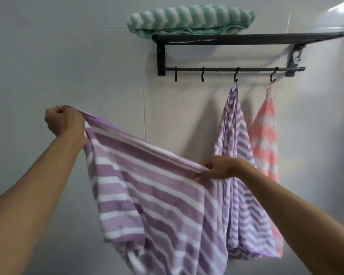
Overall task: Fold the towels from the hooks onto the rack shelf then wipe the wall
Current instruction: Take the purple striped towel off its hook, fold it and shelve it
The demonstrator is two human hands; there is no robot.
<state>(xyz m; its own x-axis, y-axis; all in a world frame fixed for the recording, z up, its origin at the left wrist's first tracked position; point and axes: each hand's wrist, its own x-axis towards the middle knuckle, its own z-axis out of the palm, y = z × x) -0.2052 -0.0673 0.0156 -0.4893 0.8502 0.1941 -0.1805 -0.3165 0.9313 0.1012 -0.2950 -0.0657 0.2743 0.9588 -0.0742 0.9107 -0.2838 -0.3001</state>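
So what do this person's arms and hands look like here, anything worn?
Both arms are bare for as far as they show, with no sleeves in view. The left hand and right hand wear no gloves, and no watch, ring or bracelet shows.

A single head-worn wide-angle view looks forward and slightly upward at a tiled wall (68,56), close enough that both forearms reach in from the near bottom corners; the black rack (246,38) sits far, upper right of frame.
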